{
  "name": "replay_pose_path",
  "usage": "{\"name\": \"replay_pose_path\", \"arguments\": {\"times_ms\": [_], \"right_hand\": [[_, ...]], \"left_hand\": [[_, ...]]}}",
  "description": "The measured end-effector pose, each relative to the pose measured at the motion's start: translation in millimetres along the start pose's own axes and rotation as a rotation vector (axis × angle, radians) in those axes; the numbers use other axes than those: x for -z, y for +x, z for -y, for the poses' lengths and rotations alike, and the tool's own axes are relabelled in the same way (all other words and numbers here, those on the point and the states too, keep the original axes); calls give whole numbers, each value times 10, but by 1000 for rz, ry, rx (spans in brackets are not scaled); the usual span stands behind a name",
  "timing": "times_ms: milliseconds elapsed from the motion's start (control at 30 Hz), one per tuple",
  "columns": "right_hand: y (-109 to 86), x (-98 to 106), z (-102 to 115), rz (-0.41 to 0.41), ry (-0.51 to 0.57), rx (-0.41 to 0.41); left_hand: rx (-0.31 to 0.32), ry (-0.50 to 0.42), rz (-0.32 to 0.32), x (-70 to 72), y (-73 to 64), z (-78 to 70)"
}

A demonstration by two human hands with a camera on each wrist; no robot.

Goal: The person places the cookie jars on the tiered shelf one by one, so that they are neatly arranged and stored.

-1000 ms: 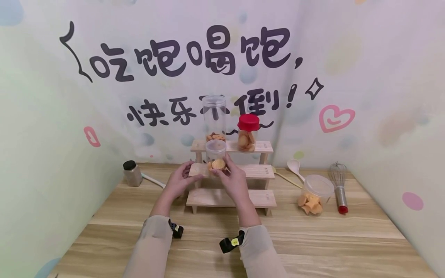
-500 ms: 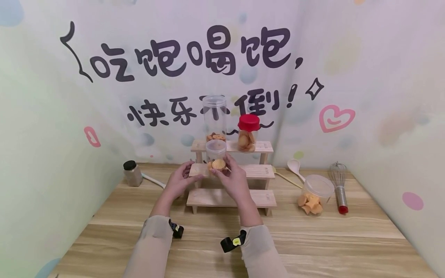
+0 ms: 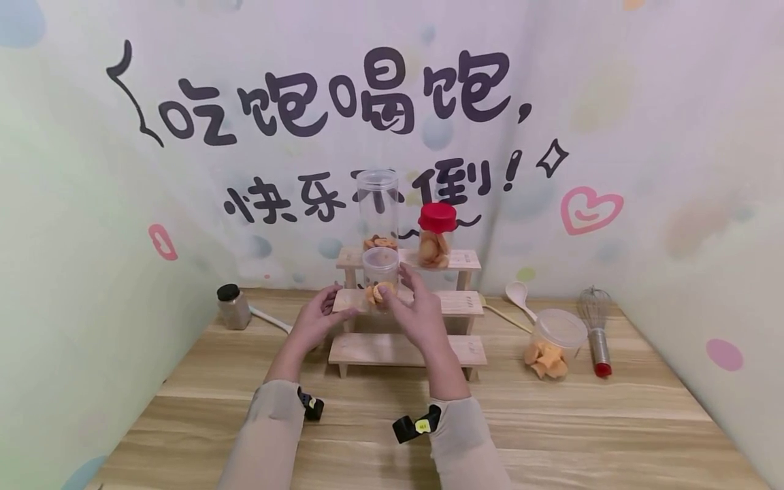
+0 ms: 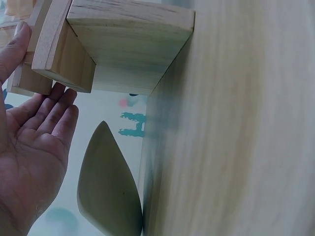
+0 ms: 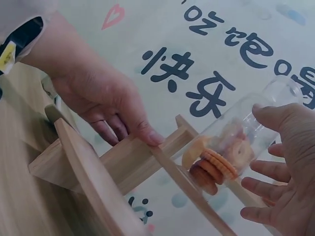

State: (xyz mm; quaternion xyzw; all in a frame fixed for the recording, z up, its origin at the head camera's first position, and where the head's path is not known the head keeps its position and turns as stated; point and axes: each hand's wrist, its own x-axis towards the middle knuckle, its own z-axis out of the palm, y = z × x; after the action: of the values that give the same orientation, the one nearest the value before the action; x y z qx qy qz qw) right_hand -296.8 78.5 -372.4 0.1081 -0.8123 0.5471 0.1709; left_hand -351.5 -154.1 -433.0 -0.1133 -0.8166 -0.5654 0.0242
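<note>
On the middle step of a wooden three-tier rack (image 3: pixel 456 301) stands a clear lidded jar (image 3: pixel 380 262) with round biscuits in its lower part. My right hand (image 3: pixel 422 316) is beside its right side, with loosely spread fingers. In the right wrist view, the thumb overlaps the jar's wall, while the other fingertips show apart from each other. My left hand (image 3: pixel 318 318) holds the left end of the middle plank, thumb along the front edge and fingers behind. The left wrist view shows the left palm (image 4: pixel 39 147) and the plank end (image 4: pixel 64 54) between thumb and fingers.
The top step bears a tall clear jar (image 3: pixel 376 211) and a red-lidded jar (image 3: pixel 436 238) of biscuits. A wide tub (image 3: pixel 554 340), a whisk (image 3: pixel 599 333) and a white spoon (image 3: pixel 519 297) lie right. A black-capped bottle (image 3: pixel 233 309) and a pale handle (image 3: pixel 272 320) are left.
My right hand has shifted slightly right and its fingers have loosened from the jar, which stays on the middle step. The left hand has not moved.
</note>
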Motion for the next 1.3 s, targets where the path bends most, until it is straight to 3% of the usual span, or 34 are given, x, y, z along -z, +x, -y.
{"name": "replay_pose_path", "arguments": {"times_ms": [300,667,867,1100,1300], "right_hand": [[-37,105,65,-54,-78,152],[-192,367,83,128,-235,400],[-346,632,-45,159,-328,464],[-503,1015,-227,204,-524,486],[-579,1431,-571,94,-558,472]], "left_hand": [[-12,8,1,-13,18,23],[-10,-1,2,-6,29,23],[-13,-2,3,-11,29,25],[-15,-7,12,3,46,31],[-7,-2,7,-3,24,20]]}}
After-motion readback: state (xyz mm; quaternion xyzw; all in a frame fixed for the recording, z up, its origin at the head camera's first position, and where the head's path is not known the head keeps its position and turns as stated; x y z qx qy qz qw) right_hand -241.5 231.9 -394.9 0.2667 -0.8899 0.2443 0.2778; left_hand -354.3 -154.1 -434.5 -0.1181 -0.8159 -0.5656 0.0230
